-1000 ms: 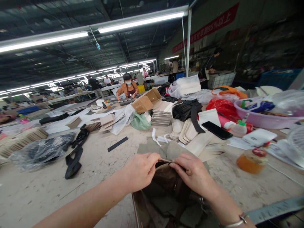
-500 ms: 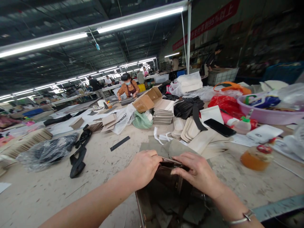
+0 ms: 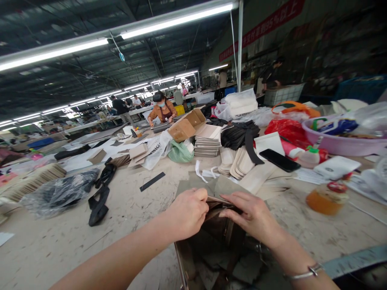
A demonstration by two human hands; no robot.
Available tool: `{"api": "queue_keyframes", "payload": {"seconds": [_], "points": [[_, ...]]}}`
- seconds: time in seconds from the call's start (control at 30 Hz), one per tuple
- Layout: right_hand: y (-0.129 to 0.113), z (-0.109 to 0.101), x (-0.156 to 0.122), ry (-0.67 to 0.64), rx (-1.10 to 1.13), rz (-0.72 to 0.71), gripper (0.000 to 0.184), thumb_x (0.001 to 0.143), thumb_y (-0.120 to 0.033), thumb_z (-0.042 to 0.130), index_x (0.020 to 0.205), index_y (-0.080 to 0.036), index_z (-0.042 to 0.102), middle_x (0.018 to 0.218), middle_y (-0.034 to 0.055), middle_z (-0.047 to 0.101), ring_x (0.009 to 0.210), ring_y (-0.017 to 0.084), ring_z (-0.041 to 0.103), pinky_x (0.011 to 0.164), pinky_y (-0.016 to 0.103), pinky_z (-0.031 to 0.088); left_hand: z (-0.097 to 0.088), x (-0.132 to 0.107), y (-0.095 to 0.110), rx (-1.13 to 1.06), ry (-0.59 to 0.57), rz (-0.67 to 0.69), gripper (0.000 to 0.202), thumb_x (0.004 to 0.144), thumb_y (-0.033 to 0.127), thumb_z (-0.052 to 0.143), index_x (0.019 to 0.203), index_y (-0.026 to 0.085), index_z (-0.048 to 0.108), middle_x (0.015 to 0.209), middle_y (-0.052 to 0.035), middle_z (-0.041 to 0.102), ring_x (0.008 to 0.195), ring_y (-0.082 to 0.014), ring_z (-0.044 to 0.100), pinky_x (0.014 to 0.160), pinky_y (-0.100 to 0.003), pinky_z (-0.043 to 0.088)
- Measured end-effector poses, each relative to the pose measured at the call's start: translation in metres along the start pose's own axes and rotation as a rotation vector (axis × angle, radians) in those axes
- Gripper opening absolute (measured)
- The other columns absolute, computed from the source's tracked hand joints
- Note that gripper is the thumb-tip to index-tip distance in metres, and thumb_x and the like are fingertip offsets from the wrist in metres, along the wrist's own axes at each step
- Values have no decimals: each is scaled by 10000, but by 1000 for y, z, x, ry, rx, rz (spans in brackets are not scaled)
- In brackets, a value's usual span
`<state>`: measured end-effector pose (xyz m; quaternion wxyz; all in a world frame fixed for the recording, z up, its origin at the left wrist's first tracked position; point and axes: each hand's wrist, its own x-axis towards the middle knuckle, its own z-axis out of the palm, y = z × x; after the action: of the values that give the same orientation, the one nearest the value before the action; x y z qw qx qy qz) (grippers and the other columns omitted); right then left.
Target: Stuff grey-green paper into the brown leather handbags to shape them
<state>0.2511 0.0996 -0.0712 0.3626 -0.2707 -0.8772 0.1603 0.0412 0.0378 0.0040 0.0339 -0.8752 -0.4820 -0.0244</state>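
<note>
left hand [image 3: 189, 213] pinching the rim of a dark bag [image 3: 217, 251] at the bench's [image 3: 60, 241] near side, right hand [image 3: 250, 217] at that rim, thumb and fingers parted, whether its grip holds unclear

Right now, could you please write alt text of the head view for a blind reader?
A person's left hand grips the upper edge of a dark item, with the right hand, thumb and fingers parted, at the same edge. Around them, a cluttered worktable bears stacked pale pieces, a black phone and an amber jar. Beyond is a co-worker in orange.
</note>
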Motion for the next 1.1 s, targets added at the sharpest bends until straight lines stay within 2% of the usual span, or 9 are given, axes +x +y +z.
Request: {"api": "queue_keyframes", "payload": {"seconds": [0.13,0.23,0.3,0.43,0.53,0.6,0.73,0.9,1.1], "points": [[1,0,-1,9,-14,-4,359,879,-432,558,1147,-202,620,880,71,655,765,170,605,668,281,490,-2,-2,-1,-70,-45,91,160,829,140,489,727,179,607,838,-12,622,806,-163,548,803,-322,419],[2,1,-1,26,-11,-23,337,881,-413,562,1129,-196,627,876,69,658,762,168,608,671,281,489,-1,-4,-2,-165,-15,51,132,849,149,485,777,194,585,794,21,637,793,-139,583,925,-355,382],[3,1,-1,24,-2,-24,323,884,-400,562,1124,-195,627,873,65,658,768,168,608,677,281,485,0,-5,-2,-222,26,-49,51,843,183,517,852,203,563,815,25,645,783,-143,599,871,-338,421],[3,1,-1,7,24,-32,335,873,-404,581,1134,-197,614,857,52,651,764,160,604,681,276,473,2,-3,-2,-239,40,-211,269,773,261,623,1009,199,508,898,-9,650,794,-185,614,660,-286,466],[4,2,-2,22,26,-35,361,860,-412,598,1158,-208,598,875,46,647,783,161,602,692,275,469,3,0,-3,-144,13,-151,132,854,225,517,970,207,575,920,-25,650,829,-184,613,725,-296,468],[4,3,-2,29,26,-33,381,861,-407,598,1191,-218,579,901,45,644,803,162,599,700,274,467,2,2,-4,-116,-14,-73,180,884,189,451,954,216,614,911,-20,658,846,-173,614,835,-325,450],[3,3,-2,28,26,-26,397,861,-413,597,1210,-228,568,888,41,638,788,161,592,681,272,459,-3,6,-4,-124,-85,32,225,846,127,454,834,229,654,813,18,652,792,-143,606,1040,-440,293],[2,3,-2,23,16,-43,376,867,-415,584,1183,-211,585,837,40,631,743,160,577,651,276,446,-7,12,-4,-143,-175,128,198,801,114,505,767,225,666,743,28,639,795,-140,567,1080,-491,191],[-1,0,-1,1,3,-80,388,863,-430,582,1161,-183,591,825,46,638,742,166,574,649,283,439,0,18,1,-59,-211,243,178,746,91,548,679,223,648,650,32,614,799,-159,530,1096,-554,75]]}}
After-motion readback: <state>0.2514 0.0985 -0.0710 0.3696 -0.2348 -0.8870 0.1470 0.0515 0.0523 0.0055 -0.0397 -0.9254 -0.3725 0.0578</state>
